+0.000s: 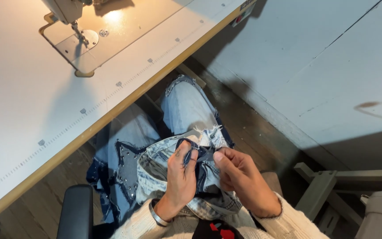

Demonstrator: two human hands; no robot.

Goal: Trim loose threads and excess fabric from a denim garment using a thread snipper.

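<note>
Fingers (186, 152) of my left hand (180, 177) and right hand (242, 177) pinch bunched denim (155, 166) at lower centre, lap-supported for close handling; sewing machine (67, 9) on table (23, 110), upper left.

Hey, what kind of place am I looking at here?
Probably a sewing workshop. An industrial sewing machine sits set into a white work table with ruler marks along its edge, and both hands, left and right, work a piece of denim on the lap.
</note>
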